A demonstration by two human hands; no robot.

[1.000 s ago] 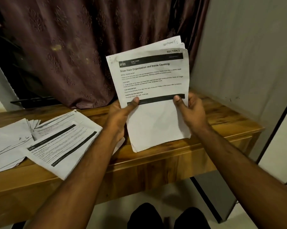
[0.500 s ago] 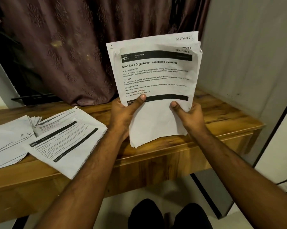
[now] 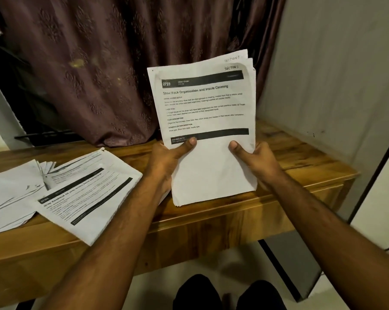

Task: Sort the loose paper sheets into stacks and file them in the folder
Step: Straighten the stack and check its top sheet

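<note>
A bundle of white printed sheets (image 3: 208,104) stands upright with its bottom edge on the wooden table (image 3: 300,157); the front page reads "Shoe Rack Organization and Insole Cleaning". My left hand (image 3: 166,159) grips its lower left side, thumb on the front. On the lower right side my right hand (image 3: 256,159) holds it the same way. The back sheets stick out at the top right corner. A stack of printed sheets (image 3: 86,193) lies flat on the table to the left, partly over its front edge. No folder is in view.
More white sheets (image 3: 12,195) lie fanned out at the far left of the table. A dark patterned curtain (image 3: 122,63) hangs behind the table and a grey wall (image 3: 334,74) closes the right side. My knees show below the table's front edge.
The bundle has come down from a raised hold and now stands on the table. Both thumbs keep their places on the front page.
</note>
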